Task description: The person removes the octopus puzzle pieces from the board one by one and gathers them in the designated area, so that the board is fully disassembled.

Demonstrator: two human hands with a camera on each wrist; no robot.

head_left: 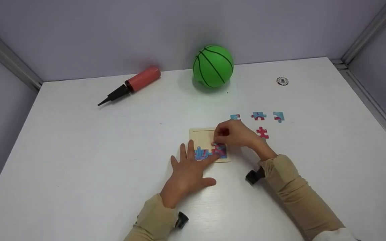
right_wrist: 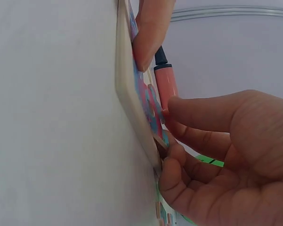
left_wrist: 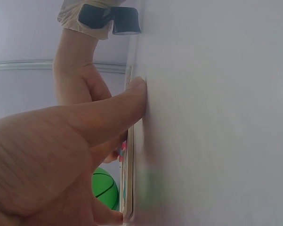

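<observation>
Fitting step: right hand (head_left: 236, 134) apparently pinches a puzzle piece (head_left: 219, 146), fingertips partly hidden; left hand (head_left: 187, 173) rests spread across the tray (head_left: 201, 137). Next move calls for alignment, then pressing.

1. Table (head_left: 79, 150): white, smooth; faint sheen on its near part.
2. Tray (head_left: 201, 136), inward from all table edges: pale, wood-like, matt, smooth-sided.
3. Puzzle pieces (head_left: 262, 133): smooth printed faces; wood or card, cannot tell.
4. Ball (head_left: 213, 66), far edge: plastic or rubber look, smooth, soft gloss.
5. Pump (head_left: 143, 79), near far-left corner: plastic look, smooth; barrel slightly glossy.
6. Sleeves (head_left: 300, 190), near side: matt cloth, creased.
7. Rail (head_left: 374, 107), right edge: metal look, dull.
</observation>
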